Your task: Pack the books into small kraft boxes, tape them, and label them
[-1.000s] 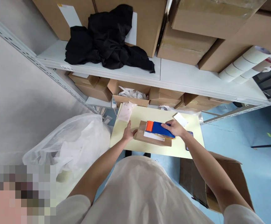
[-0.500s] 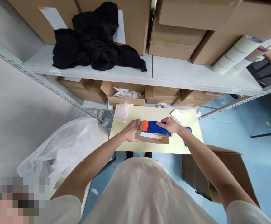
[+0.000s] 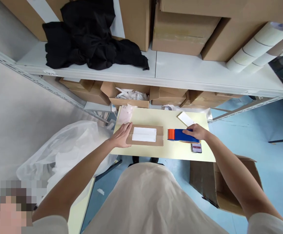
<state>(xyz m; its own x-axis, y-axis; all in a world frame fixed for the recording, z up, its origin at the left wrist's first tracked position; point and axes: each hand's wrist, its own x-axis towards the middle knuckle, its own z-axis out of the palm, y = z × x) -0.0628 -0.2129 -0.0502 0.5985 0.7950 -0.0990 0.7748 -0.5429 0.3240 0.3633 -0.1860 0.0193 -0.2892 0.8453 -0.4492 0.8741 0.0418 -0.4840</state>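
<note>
A flat cardboard box [image 3: 159,135] with a white label [image 3: 143,134] on top lies on the pale yellow table [image 3: 153,117]. My left hand [image 3: 122,136] grips its left end, fingers over the far side and thumb at the near side. My right hand [image 3: 197,132] is closed around a blue tape dispenser [image 3: 180,135] with an orange front. That dispenser is to the right of the box, apart from it. Close below it lies a phone [image 3: 196,148], and a white card-like item [image 3: 185,119] is just behind it.
Shelves with cardboard boxes [image 3: 178,35], black cloth [image 3: 90,42] and white rolls [image 3: 256,48] stand beyond the table. On the left is a translucent plastic bag [image 3: 58,156]; an open carton [image 3: 205,178] sits on the floor at right. Another person, blurred, is at lower left.
My right hand has moved the tape dispenser off the box to the right, uncovering the label. The box and my left hand have shifted left.
</note>
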